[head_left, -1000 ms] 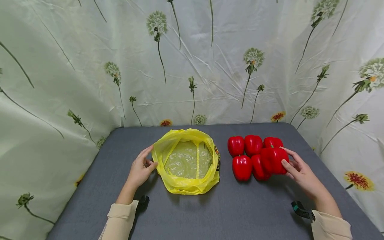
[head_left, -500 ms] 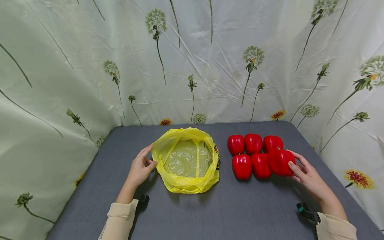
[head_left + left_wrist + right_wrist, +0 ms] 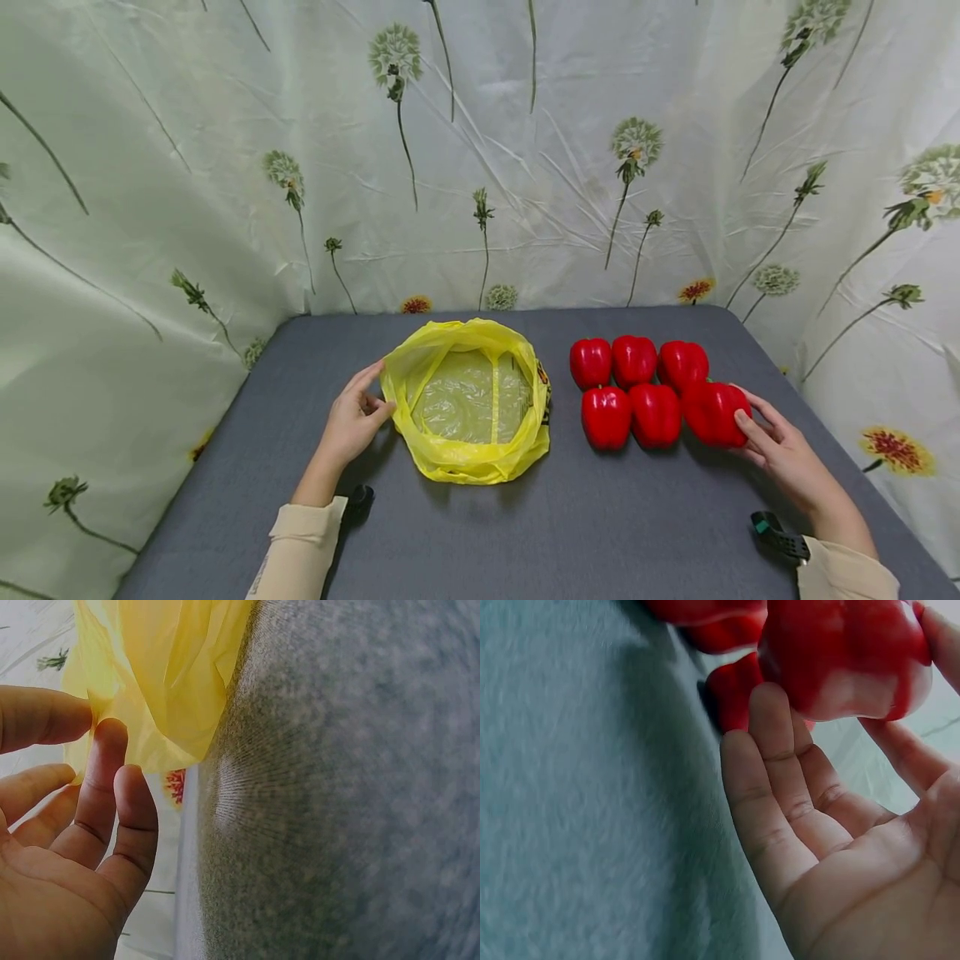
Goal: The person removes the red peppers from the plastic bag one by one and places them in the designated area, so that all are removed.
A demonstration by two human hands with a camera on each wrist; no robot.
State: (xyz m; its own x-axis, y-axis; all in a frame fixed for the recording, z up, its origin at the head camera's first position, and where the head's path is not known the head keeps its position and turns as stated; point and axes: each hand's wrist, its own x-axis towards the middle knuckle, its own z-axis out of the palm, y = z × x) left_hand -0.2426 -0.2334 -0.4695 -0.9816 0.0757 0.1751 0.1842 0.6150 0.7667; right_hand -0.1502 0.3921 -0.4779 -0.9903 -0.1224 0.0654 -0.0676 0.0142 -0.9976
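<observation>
A yellow plastic bag (image 3: 471, 467) stands with its mouth held wide, its see-through bottom visible inside. My left hand (image 3: 352, 423) pinches the bag's left rim; the left wrist view shows fingertips on the thin yellow film (image 3: 176, 682). On the right, my right hand (image 3: 787, 458) grips a red bell pepper (image 3: 717, 414) between thumb and fingers. That bell pepper (image 3: 844, 660) overlaps the end of a group in the head view, close over the table. Several more red peppers (image 3: 606, 417) lie beside it in two rows.
A dark grey cloth-covered table (image 3: 570, 533) lies under everything. Behind and at the sides hangs a pale curtain (image 3: 555, 167) printed with dandelions. Black bands (image 3: 780, 537) sit on both wrists below beige sleeves.
My right hand has moved to the right with the bell pepper, which now sits at the right end of the front row. The left hand and bag have stayed in place.
</observation>
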